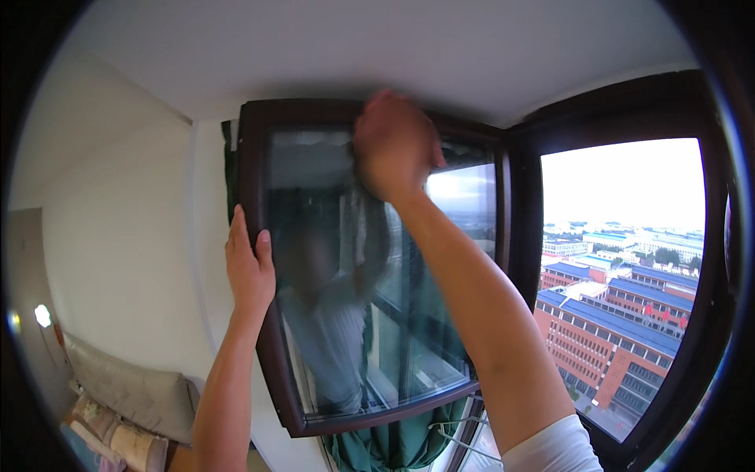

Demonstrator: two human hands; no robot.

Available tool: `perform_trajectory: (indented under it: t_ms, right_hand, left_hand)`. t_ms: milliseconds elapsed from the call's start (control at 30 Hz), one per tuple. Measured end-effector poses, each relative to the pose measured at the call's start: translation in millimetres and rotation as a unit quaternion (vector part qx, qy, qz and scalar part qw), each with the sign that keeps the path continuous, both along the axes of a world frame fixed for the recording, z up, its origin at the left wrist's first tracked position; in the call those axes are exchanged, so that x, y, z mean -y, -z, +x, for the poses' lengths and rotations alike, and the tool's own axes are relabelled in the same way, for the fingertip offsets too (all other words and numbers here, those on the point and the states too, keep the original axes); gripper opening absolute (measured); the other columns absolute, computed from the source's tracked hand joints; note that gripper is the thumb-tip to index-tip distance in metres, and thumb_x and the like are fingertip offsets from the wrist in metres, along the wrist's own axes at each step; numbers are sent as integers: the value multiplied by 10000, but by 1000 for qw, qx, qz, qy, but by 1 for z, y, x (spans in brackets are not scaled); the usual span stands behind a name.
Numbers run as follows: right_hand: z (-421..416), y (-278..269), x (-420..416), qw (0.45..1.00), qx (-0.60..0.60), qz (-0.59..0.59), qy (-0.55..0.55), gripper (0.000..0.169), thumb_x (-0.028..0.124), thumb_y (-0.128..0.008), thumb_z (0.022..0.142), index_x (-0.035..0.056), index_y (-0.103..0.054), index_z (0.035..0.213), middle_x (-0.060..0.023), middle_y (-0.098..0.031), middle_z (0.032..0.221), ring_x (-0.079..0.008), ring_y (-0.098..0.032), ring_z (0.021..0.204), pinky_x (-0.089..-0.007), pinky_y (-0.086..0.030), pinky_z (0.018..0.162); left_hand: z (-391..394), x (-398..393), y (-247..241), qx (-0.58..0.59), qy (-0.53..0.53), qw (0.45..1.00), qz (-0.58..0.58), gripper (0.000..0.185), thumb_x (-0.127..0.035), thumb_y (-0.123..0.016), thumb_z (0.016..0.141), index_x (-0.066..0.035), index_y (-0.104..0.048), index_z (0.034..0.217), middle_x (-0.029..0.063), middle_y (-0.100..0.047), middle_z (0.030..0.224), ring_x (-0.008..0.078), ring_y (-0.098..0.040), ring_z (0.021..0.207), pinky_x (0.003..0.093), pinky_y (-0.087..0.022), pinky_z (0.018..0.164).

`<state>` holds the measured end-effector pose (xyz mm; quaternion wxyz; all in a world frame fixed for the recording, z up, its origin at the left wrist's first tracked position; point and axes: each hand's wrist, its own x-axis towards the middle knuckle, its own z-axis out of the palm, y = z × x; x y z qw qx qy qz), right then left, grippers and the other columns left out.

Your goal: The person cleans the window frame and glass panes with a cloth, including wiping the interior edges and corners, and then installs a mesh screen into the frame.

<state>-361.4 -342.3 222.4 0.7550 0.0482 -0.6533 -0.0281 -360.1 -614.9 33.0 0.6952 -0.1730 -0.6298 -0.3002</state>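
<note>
A dark brown window sash (253, 147) stands swung inward, its glass pane (330, 194) facing me and reflecting a person and the room. My left hand (250, 265) grips the sash's left edge, thumb on the front face and fingers along the outer side. Up at the top rail, my right hand (392, 150) is blurred by motion. It presses what looks like a red cloth (439, 154) against the upper part of the sash; most of the cloth is hidden behind the hand.
To the right is the open window frame (525, 224), with brick buildings (596, 342) far below outside. A green curtain (395, 439) and wire hangers (460, 428) hang beneath the sash. The ceiling (383, 47) is close above. A sofa (130, 389) with cushions is at lower left.
</note>
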Motion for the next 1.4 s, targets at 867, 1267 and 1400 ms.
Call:
perform_trajectory:
  t_ms: [867, 1267, 1400]
  right_hand:
    - [20, 314, -50, 899, 187, 357, -172, 610, 171, -741, 841, 173, -689, 1448, -63, -515, 1678, -366, -509, 1496, -541, -383, 1216]
    - [73, 169, 135, 903, 330, 215, -170, 542, 88, -658, 896, 102, -653, 1438, -140, -526, 1605, -378, -489, 1477, -620, -376, 1195]
    - [27, 343, 46, 828, 226, 448, -251, 554, 148, -684, 911, 138, -677, 1464, -83, -550, 1622, -319, -558, 1384, -453, -444, 1221]
  left_hand:
    - [11, 32, 9, 40, 297, 953, 51, 493, -264, -503, 1195, -106, -503, 1662, 64, -535, 1692, 238, -489, 1554, 341, -356, 1273]
    - [31, 83, 5, 91, 577, 806, 91, 536, -201, -414, 1174, 32, -455, 1655, 126, -423, 1754, 249, -374, 1622, 387, -265, 1343]
    - [28, 50, 4, 98, 602, 789, 76, 597, -293, -382, 1180, 36, -409, 1677, 141, -353, 1790, 273, -319, 1649, 409, -241, 1353]
